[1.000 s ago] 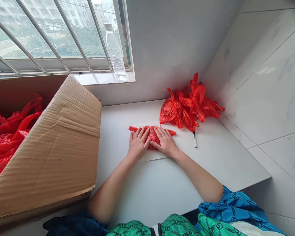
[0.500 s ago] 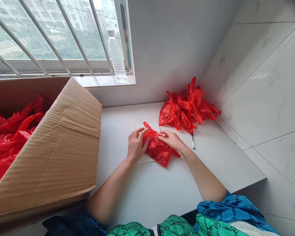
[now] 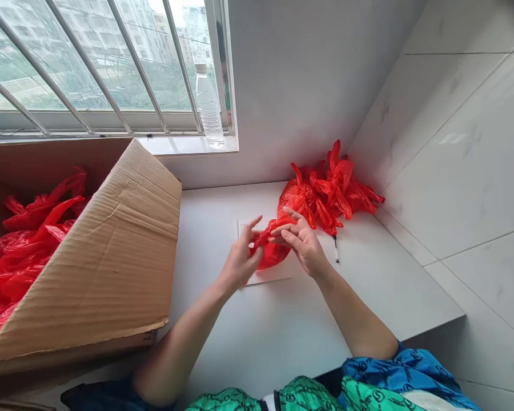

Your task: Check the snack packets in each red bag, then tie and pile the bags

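Between my hands, over the white desk, is a red plastic bag (image 3: 270,260), its upper part bunched up and stretched across from one hand to the other. My left hand (image 3: 241,255) grips its left end between thumb and fingers. On the other side, my right hand (image 3: 303,242) holds the bag's upper right part with its fingers, the index finger lifted. Under the bag lies a white sheet or thin booklet (image 3: 268,278), mostly covered. What is inside the bag cannot be seen.
A pile of knotted red plastic bags (image 3: 332,185) sits against the wall, with a pen (image 3: 336,249) beside it. At left, a cardboard box (image 3: 111,251) holds more red bags (image 3: 29,240). A water bottle (image 3: 209,111) stands on the windowsill. The desk edge runs at right.
The bag lay flat on the sheet with both hands on it; now its upper part is lifted and gathered between my hands. The view has shifted slightly.
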{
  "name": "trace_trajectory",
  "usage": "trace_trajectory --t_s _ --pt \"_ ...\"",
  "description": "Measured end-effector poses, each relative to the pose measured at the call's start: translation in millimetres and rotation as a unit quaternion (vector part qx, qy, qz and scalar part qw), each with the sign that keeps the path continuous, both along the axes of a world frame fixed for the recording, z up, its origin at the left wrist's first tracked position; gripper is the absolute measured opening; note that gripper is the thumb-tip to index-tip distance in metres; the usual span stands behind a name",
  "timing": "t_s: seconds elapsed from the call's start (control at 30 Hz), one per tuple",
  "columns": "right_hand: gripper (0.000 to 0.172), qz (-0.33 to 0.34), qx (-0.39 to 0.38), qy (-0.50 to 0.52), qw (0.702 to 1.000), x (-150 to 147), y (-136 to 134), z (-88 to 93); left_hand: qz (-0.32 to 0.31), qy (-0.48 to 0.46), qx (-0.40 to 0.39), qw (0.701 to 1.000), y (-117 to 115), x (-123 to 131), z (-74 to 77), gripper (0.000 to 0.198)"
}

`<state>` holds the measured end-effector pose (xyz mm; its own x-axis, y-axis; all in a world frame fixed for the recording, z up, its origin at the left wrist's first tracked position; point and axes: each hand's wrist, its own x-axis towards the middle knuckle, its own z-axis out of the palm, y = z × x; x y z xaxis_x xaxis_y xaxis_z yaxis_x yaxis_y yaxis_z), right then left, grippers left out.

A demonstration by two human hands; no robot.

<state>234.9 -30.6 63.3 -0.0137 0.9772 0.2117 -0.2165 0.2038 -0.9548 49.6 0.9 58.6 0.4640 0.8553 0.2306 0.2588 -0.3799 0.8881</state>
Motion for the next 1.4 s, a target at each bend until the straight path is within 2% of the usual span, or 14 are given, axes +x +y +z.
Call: trace_trajectory --t_s 0.07,0.13,0.23,0.33,0.4,0.57,0.63,0.77,0.87,0.93,1.0,1.13,1.3,1.4 --pt "0.044 -0.098 0.057 -0.065 0.991 2.9 2.6 -5.1 0.046 0.036 0.030 0.998 13.3 -10.3 -2.3 0.057" --pt "0.027 -0.184 0.095 -0.150 0.967 6.4 6.6 -11.3 0.080 0.114 0.071 0.988 22.7 -19.2 -3.1 0.052" --pt "0.021 -0.234 0.154 -0.285 0.917 5.8 12.0 -20.5 0.083 0.190 0.098 0.973 23.7 -22.3 -2.2 0.044" --pt "0.030 -0.219 0.193 -0.402 0.868 1.4 15.3 -28.5 0.066 0.219 0.116 0.966 16.4 -15.1 -3.5 0.040" --pt "0.035 -0.186 0.182 -0.461 0.848 1.4 16.5 -32.3 0.058 0.241 0.132 0.960 13.7 -10.5 -6.5 0.038" --pt "0.041 -0.139 0.127 -0.520 0.833 11.6 15.2 -33.2 0.126 0.290 0.171 0.933 19.8 -11.8 -13.6 0.035" --pt "0.055 -0.104 0.115 -0.536 0.830 11.3 12.9 -34.3 0.134 0.290 0.194 0.927 21.2 -13.1 -12.8 0.036" --pt "0.090 -0.060 0.126 -0.584 0.799 -3.9 11.2 -47.0 0.085 0.279 0.218 0.931 16.8 -9.4 -10.1 0.036" --pt "0.100 -0.055 0.170 -0.577 0.797 -14.6 15.3 -57.7 0.091 0.297 0.218 0.925 15.3 -6.6 -12.4 0.040" --pt "0.097 -0.069 0.174 -0.552 0.812 -15.8 20.1 -61.8 0.118 0.314 0.219 0.916 17.6 -7.2 -15.4 0.041" --pt "0.085 -0.083 0.161 -0.550 0.815 -14.1 25.3 -65.4 0.136 0.323 0.223 0.910 21.2 -8.7 -19.3 0.041" --pt "0.061 -0.072 0.145 -0.614 0.773 -14.7 32.8 -77.7 0.102 0.346 0.225 0.905 26.1 -7.6 -33.3 0.048" --pt "0.061 -0.089 0.124 -0.642 0.751 -22.7 31.9 -89.9 0.064 0.381 0.170 0.907 27.7 -0.8 -59.0 0.055" --pt "0.061 -0.090 0.118 -0.646 0.749 -23.6 30.2 -89.8 0.061 0.381 0.164 0.908 29.1 -0.1 -67.7 0.059"
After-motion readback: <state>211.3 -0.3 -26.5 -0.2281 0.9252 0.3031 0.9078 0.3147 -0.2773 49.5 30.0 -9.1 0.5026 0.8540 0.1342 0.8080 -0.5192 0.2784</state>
